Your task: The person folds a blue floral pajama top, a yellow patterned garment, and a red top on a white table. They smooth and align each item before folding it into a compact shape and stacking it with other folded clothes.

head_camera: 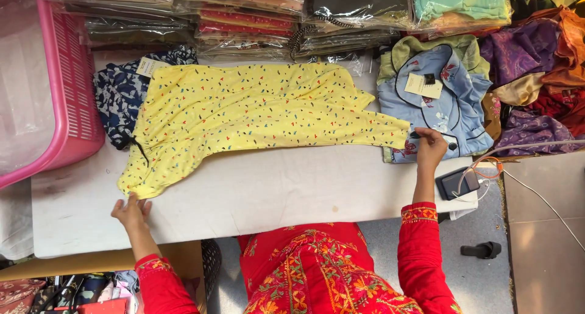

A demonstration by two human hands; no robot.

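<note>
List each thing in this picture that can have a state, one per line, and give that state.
yellow garment: spread flat on the table, partly folded lengthwise
left hand: open, fingertips at the garment's lower corner
right hand: pinching the garment's other end
white table: mostly bare in front
blue shirt: folded, tag on top
pink basket: standing at the table's left end
packaged clothes: stacked, wrapped in clear plastic
phone: lying flat, cable plugged in

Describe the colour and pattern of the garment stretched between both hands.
The garment is pale yellow, sprinkled with small multicoloured flecks; the head view shows it.
</note>
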